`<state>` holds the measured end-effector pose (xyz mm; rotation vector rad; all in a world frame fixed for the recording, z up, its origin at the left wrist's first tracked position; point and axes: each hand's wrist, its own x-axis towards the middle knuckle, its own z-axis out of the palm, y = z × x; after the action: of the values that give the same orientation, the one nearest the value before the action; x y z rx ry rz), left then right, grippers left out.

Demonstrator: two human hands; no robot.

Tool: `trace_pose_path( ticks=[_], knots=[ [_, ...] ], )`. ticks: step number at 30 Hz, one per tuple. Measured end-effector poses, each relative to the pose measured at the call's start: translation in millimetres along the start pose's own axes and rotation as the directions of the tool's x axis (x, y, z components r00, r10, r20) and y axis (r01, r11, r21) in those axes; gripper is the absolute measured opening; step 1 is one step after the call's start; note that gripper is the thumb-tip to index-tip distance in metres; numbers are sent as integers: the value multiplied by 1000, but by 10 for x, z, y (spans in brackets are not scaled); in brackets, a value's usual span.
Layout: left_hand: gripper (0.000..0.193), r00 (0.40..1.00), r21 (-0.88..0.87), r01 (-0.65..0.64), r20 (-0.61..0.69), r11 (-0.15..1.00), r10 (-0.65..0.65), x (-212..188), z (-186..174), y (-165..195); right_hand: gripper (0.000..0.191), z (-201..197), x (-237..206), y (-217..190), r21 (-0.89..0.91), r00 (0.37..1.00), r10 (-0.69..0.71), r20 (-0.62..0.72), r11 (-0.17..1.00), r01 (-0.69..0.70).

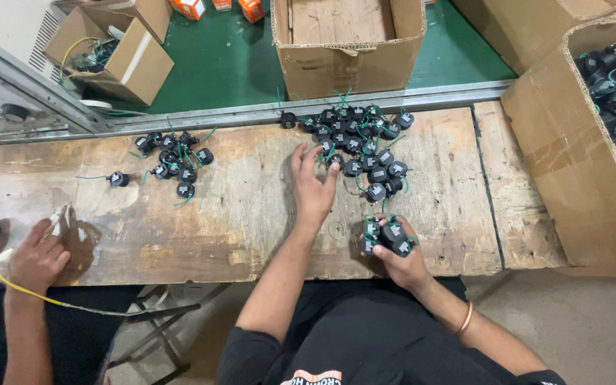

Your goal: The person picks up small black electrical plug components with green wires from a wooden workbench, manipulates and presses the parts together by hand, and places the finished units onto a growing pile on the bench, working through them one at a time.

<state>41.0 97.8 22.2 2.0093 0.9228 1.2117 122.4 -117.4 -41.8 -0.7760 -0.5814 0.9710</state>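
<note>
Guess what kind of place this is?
Probably a small assembly workshop: a worn wooden bench strewn with small black parts with green wires, cardboard boxes of more beside it, and a co-worker's hand alongside.

Black parts [365,153] with green wires, heaped on a worn, pale brown wooden bench [251,207]. Plain brown cardboard boxes [347,43] on a dark green floor [222,64]. Yellow cable [30,289] at the left edge.

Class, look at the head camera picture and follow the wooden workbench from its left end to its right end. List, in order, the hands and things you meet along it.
A co-worker's hand with a yellow cable → small cluster of black parts with green wires → left hand reaching to the big pile of black parts → right hand holding several black parts → open cardboard box of the same parts.
</note>
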Motion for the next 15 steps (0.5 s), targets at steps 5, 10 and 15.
trace_pose_path(
  ticks=[5, 10, 15],
  knots=[
    [44, 977, 95, -172, 146, 981, 157, 2, 143, -80, 42, 51, -52, -147, -626, 942, -269, 201, 704, 335],
    [26, 980, -74, 139, 154, 987, -126, -51, 5, -222, 41, 81, -7, -604, -734, 751, -474, 460, 272, 622],
    [36, 982, -187, 145, -91, 972, -164, 97, -41, -201, 31, -431, 123, -1407, -730, 405, -714, 571, -217, 648]
  ],
)
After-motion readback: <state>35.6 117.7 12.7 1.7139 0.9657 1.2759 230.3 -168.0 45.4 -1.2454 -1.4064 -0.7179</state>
